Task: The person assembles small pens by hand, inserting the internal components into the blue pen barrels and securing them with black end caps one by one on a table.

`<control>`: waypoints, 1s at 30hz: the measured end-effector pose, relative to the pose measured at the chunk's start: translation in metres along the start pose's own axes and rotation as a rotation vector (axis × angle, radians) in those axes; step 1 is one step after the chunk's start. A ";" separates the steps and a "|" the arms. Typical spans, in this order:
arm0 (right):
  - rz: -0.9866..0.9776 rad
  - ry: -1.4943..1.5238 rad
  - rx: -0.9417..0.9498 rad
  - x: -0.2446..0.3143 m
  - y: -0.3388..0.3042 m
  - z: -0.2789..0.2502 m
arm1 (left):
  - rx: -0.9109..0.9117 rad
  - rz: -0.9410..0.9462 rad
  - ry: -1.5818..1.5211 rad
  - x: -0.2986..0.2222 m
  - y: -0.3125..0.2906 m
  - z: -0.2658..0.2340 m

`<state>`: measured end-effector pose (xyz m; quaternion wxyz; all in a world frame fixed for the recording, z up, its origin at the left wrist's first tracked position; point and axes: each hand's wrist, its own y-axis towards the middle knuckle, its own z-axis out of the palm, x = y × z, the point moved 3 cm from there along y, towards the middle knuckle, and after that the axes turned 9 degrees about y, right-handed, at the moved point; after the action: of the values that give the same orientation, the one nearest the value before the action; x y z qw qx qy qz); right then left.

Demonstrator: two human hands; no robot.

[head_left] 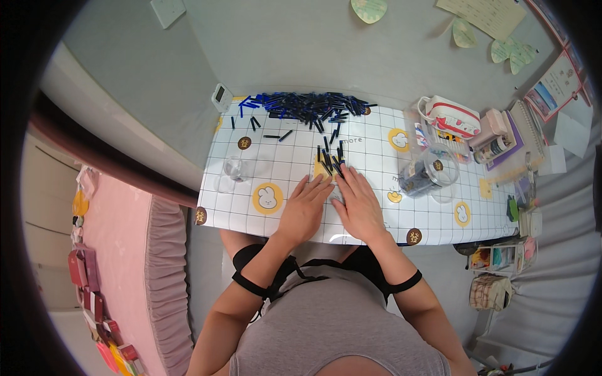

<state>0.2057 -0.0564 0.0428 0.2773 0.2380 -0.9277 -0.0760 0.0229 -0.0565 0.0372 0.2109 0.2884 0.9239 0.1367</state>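
On the near side of the pile [307,108], loose tubes [327,161] are bordered by the left hand [306,208] and right hand [359,203], laid flat, apparently ungrasping, perhaps so that scattering is prevented.

A small white timer [221,97] stood at the back left corner of the table [374,130], while a red-and-white pouch [453,119] lay at its right. Green leaf-shaped papers [464,33] hung on the grey wall [282,44], a pink bed [119,244] stretched along the left, and a checked bag [491,293] sat near a grey curtain [558,276]
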 end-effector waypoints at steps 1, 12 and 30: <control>0.038 0.044 -0.027 0.001 0.000 -0.001 | -0.008 0.008 -0.029 0.000 0.000 0.001; 0.116 0.167 -0.241 -0.008 -0.007 -0.007 | 0.074 0.000 -0.064 0.024 0.059 -0.034; -0.139 0.051 -0.104 0.009 -0.009 -0.010 | 0.265 0.194 0.226 0.061 0.108 -0.010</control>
<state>0.2083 -0.0683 0.0529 0.3068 0.2890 -0.8965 -0.1370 0.0236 0.0641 0.0670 0.0516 0.3843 0.9195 0.0649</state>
